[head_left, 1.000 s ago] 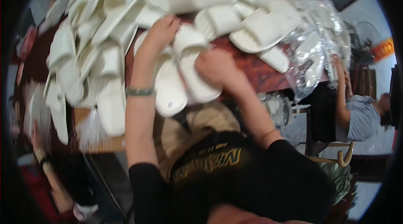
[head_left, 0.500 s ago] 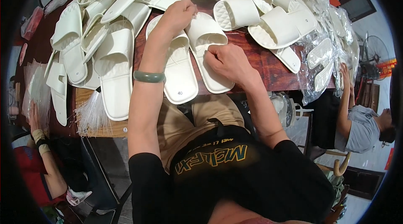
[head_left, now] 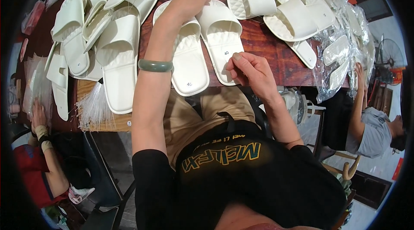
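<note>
Side by side in front of me lie two white slide slippers, the left one [head_left: 189, 68] and the right one [head_left: 221, 25], toes pointing away, a printed mark on each heel. My left hand [head_left: 189, 4], with a green bangle on its wrist, bends over the toe ends near the gap between them. Its fingers are curled closed; what they grip is hidden. My right hand [head_left: 255, 72] is at the right slipper's heel edge, thumb and forefinger pinched together. Anything in that pinch is too small to make out.
More white slippers [head_left: 116, 57] are heaped left and along the far side of the dark red table [head_left: 269, 48]. A bundle of clear plastic strands [head_left: 97, 109] hangs at the front left edge. Bagged slippers [head_left: 340, 53] lie right. Co-workers' hands show at both sides [head_left: 38, 115].
My right hand has drawn back from the right slipper's strap opening to its heel, uncovering the printed mark there. My left hand stays curled at the toes. The whole view has shifted slightly.
</note>
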`<state>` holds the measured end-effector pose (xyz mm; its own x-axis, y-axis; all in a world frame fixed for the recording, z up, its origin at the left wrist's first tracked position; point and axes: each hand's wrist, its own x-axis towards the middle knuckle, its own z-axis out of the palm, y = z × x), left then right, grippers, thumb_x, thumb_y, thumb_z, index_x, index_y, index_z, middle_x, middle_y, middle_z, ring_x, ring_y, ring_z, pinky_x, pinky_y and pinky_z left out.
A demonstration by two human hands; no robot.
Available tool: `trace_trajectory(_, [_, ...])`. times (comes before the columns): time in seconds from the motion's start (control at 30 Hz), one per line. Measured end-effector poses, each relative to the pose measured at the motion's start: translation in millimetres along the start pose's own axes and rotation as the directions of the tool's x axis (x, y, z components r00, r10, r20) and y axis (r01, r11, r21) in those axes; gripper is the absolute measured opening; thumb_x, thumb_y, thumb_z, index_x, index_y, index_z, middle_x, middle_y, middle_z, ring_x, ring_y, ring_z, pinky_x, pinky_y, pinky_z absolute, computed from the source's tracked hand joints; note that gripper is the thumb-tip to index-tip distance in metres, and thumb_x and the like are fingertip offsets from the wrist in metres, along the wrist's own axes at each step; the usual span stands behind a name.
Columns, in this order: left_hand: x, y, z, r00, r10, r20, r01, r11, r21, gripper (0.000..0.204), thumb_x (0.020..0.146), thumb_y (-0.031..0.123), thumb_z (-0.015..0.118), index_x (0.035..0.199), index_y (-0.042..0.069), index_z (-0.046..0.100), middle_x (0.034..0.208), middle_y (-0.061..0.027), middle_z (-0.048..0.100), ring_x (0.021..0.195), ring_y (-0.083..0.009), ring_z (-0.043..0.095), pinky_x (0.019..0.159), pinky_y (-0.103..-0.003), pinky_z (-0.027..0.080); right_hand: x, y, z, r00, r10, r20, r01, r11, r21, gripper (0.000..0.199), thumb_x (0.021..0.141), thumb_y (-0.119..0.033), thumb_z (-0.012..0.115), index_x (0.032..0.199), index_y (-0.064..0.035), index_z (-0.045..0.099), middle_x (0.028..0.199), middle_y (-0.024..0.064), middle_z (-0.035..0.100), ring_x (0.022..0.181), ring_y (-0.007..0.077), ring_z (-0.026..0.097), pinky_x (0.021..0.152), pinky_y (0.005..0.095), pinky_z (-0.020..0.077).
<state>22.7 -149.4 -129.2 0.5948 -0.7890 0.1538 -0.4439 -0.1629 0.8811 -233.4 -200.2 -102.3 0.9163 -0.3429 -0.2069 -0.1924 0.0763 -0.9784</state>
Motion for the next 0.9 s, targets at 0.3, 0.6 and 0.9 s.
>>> trace_trajectory(0.3, [-6, 0, -4, 1.000, -0.029, 0.005, 0.029, 1.000, -0.009, 0.020, 0.088, 0.017, 0.050, 0.086, -0.001, 0.060, 0.082, -0.0045, 0.062, 0.075, -0.0117, 0.053, 0.070, -0.025, 0.042, -10, -6, -1, 0.991, 0.122, 0.046, -0.105, 0.955, -0.279, 0.031, 0.088, -0.020, 0.048, 0.069, 0.0004, 0.060, 0.055, -0.0013, 0.051, 0.051, 0.0037, 0.045, 0.047, 0.0210, 0.0352])
trace_trajectory(0.6, [-2, -1, -4, 0.999, -0.044, -0.023, 0.042, 0.994, -0.102, 0.021, 0.089, 0.016, 0.048, 0.087, -0.002, 0.058, 0.083, -0.0062, 0.062, 0.075, -0.0124, 0.054, 0.070, -0.027, 0.044, 53, -21, -11, 0.963, -0.249, 0.103, 0.249, 0.677, -0.693, 0.029, 0.083, -0.018, 0.051, 0.065, 0.0055, 0.054, 0.053, 0.0090, 0.048, 0.050, 0.0094, 0.046, 0.048, 0.0286, 0.0379])
trace_trajectory(0.9, [-6, -1, -6, 0.992, -0.128, 0.009, 0.126, 0.956, -0.264, 0.024, 0.091, 0.018, 0.047, 0.090, -0.002, 0.060, 0.087, -0.0059, 0.061, 0.077, -0.0122, 0.053, 0.069, -0.026, 0.044, 72, -3, 3, 0.840, -0.536, 0.078, 0.286, 0.316, -0.904, 0.023, 0.084, -0.020, 0.052, 0.072, -0.0018, 0.058, 0.065, 0.0176, 0.060, 0.059, 0.0356, 0.059, 0.057, 0.0448, 0.0469])
